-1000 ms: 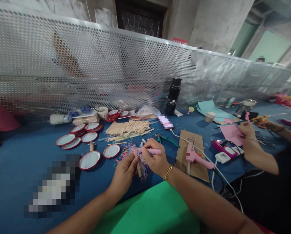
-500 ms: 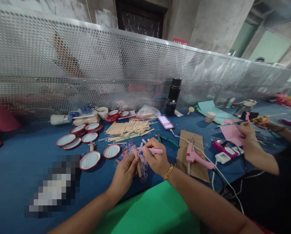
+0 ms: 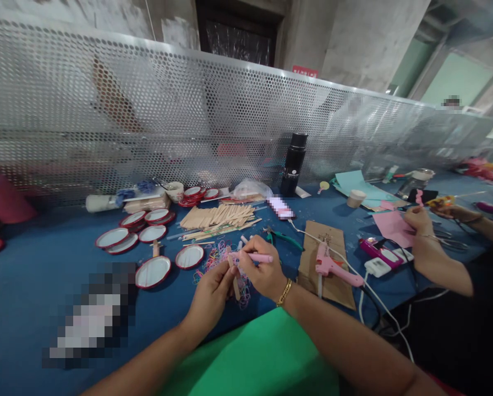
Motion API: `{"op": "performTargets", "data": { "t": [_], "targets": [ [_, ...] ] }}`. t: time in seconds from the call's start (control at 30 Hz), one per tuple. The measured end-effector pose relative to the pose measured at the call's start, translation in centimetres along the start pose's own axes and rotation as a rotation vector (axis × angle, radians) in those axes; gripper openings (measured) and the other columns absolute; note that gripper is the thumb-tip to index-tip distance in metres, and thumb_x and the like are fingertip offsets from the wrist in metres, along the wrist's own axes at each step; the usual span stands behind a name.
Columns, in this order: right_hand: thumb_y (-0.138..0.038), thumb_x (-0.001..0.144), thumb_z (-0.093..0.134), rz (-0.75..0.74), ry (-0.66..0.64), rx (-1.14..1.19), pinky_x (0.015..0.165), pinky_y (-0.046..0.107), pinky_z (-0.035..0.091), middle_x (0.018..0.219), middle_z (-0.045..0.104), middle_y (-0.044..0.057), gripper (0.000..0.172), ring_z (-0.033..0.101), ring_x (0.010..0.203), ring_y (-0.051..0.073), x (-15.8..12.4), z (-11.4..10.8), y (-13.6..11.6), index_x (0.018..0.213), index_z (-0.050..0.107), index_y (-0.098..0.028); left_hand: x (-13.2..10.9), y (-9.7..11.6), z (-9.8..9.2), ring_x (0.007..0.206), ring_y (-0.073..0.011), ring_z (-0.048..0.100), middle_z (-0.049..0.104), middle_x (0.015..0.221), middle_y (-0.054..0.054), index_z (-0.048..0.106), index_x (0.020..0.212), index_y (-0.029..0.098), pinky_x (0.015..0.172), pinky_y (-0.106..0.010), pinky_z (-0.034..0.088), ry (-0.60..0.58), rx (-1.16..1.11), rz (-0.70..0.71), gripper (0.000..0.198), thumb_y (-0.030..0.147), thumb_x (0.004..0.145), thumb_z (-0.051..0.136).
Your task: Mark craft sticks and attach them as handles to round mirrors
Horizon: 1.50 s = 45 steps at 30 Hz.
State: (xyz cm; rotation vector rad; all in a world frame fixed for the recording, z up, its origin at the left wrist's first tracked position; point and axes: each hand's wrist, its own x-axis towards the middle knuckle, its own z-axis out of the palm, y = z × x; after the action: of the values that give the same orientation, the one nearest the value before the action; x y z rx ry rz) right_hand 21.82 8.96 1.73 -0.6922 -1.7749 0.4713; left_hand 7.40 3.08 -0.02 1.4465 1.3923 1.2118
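From my remote seat I see the left hand [image 3: 210, 289] pinching one flat, pale wooden stick [image 3: 236, 290] between its fingers, just below the frame's centre; the right hand's [image 3: 266, 265] fingers close around one slim, smooth pink pen [image 3: 260, 257], its end at the stick's top. Beneath sprawls a tangle of thin coloured loops [image 3: 201, 270] on the blue bench [image 3: 19, 286]. I count one black cylindrical bottle [image 3: 294, 165], upper centre, and one paper cup [image 3: 356, 199], right of centre, contents hidden.

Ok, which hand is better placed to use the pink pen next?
Probably the right hand: it grips the pink pen, whose front end points at the wooden stick. The left hand is busy holding that stick.
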Motion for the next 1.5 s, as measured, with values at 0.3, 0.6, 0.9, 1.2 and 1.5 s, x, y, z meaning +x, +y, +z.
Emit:
{"op": "performTargets", "data": {
  "t": [0.3, 0.6, 0.9, 1.2, 1.5],
  "targets": [
    [-0.028, 0.093, 0.055, 0.006, 0.007, 0.007, 0.062, 0.028, 0.042, 0.069, 0.059, -0.001, 0.019, 0.057, 0.062, 0.015, 0.03, -0.08, -0.09, 0.075, 0.056, -0.023, -0.05, 0.38, 0.03, 0.049, -0.0123, 0.039, 0.045, 0.053, 0.005, 0.056, 0.068, 0.021, 0.047, -0.025, 0.031, 0.002, -0.008, -0.003, 0.048, 0.065, 0.087, 0.055],
    [-0.027, 0.092, 0.055, 0.012, 0.036, -0.001, 0.059, 0.028, 0.041, 0.066, 0.058, -0.002, 0.018, 0.055, 0.058, 0.014, 0.08, -0.07, 0.00, 0.075, 0.054, -0.023, 0.08, 0.09, 0.04, 0.048, -0.0122, 0.039, 0.045, 0.052, 0.006, 0.055, 0.068, 0.021, 0.048, -0.025, 0.031, 0.003, -0.018, -0.012, 0.048, 0.065, 0.087, 0.055],
    [-0.026, 0.092, 0.055, 0.036, 0.036, -0.006, 0.059, 0.028, 0.041, 0.065, 0.057, -0.003, 0.017, 0.055, 0.058, 0.014, 0.12, -0.11, -0.02, 0.075, 0.055, -0.023, 0.04, 0.03, 0.01, 0.048, -0.0123, 0.040, 0.046, 0.052, 0.005, 0.055, 0.068, 0.021, 0.047, -0.024, 0.031, 0.007, -0.011, -0.017, 0.046, 0.063, 0.088, 0.054],
    [-0.027, 0.092, 0.055, 0.025, 0.030, -0.008, 0.060, 0.028, 0.042, 0.066, 0.059, -0.002, 0.018, 0.056, 0.060, 0.014, 0.15, -0.03, -0.01, 0.074, 0.055, -0.023, 0.06, 0.20, 0.02, 0.047, -0.0119, 0.039, 0.045, 0.051, 0.006, 0.054, 0.067, 0.022, 0.047, -0.024, 0.031, 0.014, -0.025, -0.017, 0.047, 0.064, 0.086, 0.056],
    [-0.028, 0.093, 0.056, 0.004, 0.020, -0.010, 0.062, 0.028, 0.044, 0.069, 0.060, -0.001, 0.019, 0.059, 0.063, 0.015, 0.04, -0.05, -0.04, 0.075, 0.056, -0.023, 0.03, 0.19, 0.00, 0.047, -0.0125, 0.039, 0.046, 0.050, 0.006, 0.054, 0.067, 0.022, 0.047, -0.025, 0.031, 0.002, -0.008, -0.013, 0.046, 0.064, 0.087, 0.055]
  ]
}}
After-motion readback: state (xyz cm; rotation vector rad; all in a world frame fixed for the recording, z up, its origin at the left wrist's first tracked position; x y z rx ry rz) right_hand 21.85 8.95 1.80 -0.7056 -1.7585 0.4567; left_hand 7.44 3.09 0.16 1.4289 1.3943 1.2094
